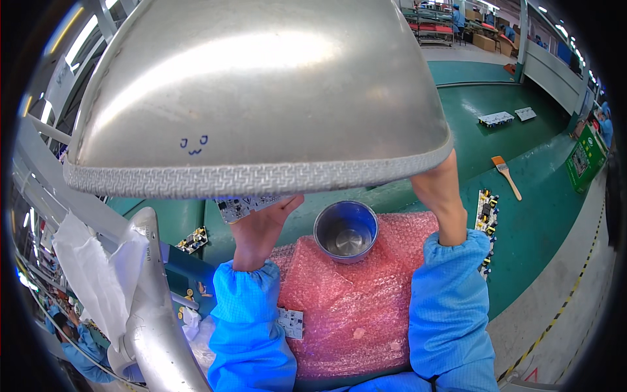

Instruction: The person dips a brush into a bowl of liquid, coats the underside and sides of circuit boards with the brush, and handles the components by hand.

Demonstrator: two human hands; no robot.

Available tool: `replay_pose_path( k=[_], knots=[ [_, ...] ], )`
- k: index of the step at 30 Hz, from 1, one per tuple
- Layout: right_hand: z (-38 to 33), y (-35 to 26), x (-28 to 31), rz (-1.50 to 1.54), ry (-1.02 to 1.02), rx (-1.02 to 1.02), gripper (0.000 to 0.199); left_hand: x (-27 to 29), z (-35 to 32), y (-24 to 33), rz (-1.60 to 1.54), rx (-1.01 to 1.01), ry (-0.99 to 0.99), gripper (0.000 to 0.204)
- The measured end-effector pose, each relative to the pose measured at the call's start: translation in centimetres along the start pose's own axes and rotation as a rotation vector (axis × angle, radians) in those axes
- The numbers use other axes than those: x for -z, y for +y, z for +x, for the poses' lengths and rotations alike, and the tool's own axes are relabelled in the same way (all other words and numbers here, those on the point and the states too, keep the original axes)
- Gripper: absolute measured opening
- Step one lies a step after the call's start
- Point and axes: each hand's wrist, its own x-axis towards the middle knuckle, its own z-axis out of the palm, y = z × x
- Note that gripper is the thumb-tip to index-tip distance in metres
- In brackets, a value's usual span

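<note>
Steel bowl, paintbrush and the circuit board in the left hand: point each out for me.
steel bowl [345, 228]: head view, inner bottom of the bowl on the pink bubble wrap.
paintbrush [506, 176]: head view, wooden handle near the bristles.
circuit board [245, 206]: head view, visible edge under the metal shade, above the left hand [261, 228].

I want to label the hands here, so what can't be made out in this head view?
- Right hand: fingers hidden behind the rim of the big metal shade; grip unknown.
- Left hand: fingertips hidden by the shade; it touches a circuit board, mostly covered.
- Far boards on the green bench: too small for detail.
- Steel bowl: contents unclear from glare.
</note>
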Motion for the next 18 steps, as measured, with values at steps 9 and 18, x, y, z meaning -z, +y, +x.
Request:
replay_pose_path(
  k=[9, 18],
  knots=[
    [0.4, -0.7, 1.5, 0.059, -0.171, -0.059, 0.022, 0.2, 0.0, 0.6, -0.035, -0.015, -0.02, 0.078],
    [0.1, -1.3, 0.2, 0.173, -0.167, -0.072, 0.025, 0.3, 0.0, -0.4, -0.039, -0.055, 0.008, 0.074]
  ],
)
